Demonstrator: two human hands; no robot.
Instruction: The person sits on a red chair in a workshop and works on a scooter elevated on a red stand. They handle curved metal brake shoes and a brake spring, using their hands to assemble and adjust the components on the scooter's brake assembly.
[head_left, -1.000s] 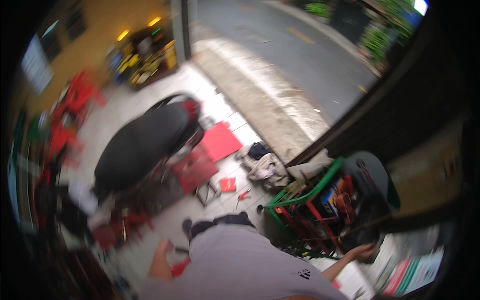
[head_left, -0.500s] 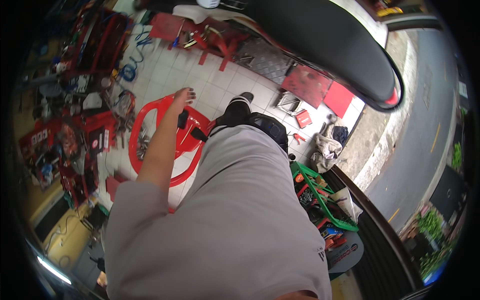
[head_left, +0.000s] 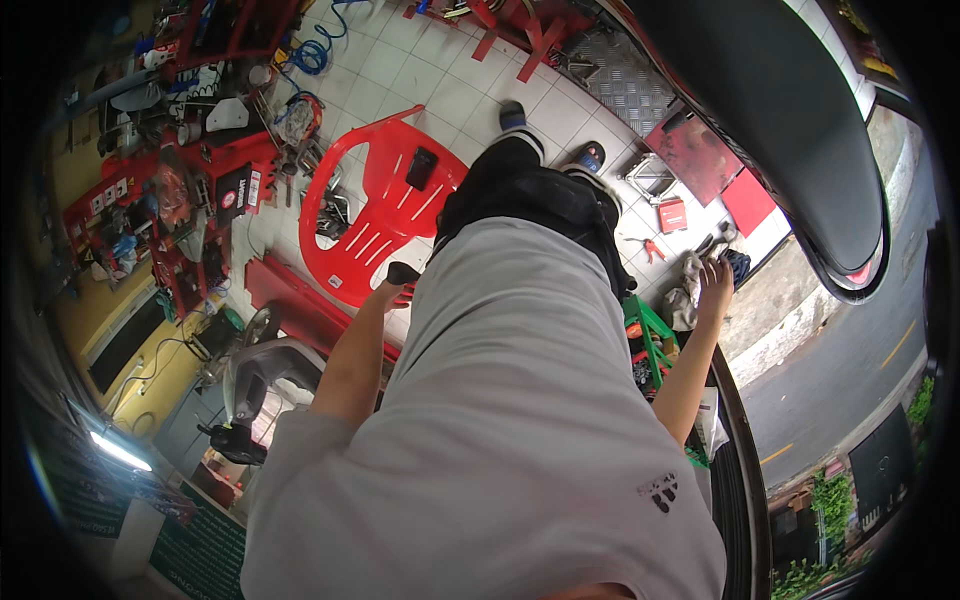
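Note:
My left hand (head_left: 393, 295) hangs beside my torso near the red plastic chair (head_left: 390, 230), next to a small dark object (head_left: 403, 273); I cannot tell whether it grips it. A black phone-like item (head_left: 421, 168) lies on the chair. My right hand (head_left: 714, 285) is open, fingers apart, above bundled cloth (head_left: 681, 308) on the tiles. My feet in sandals stand on the tiled floor, near a metal frame (head_left: 648, 180), a red box (head_left: 672, 215) and red-handled pliers (head_left: 645, 247).
A motorcycle seat (head_left: 770, 110) spans the upper right, over red mats and a metal plate (head_left: 610, 75). Red tool carts (head_left: 215, 180) and a coiled blue hose (head_left: 310, 55) crowd the left. A scooter (head_left: 250, 390) is lower left, a green rack (head_left: 655, 350) at right, the street beyond.
The view has swung round and shifted over the chair and floor. My left hand has dropped back from over the chair to my side; my right hand has come into sight at the right.

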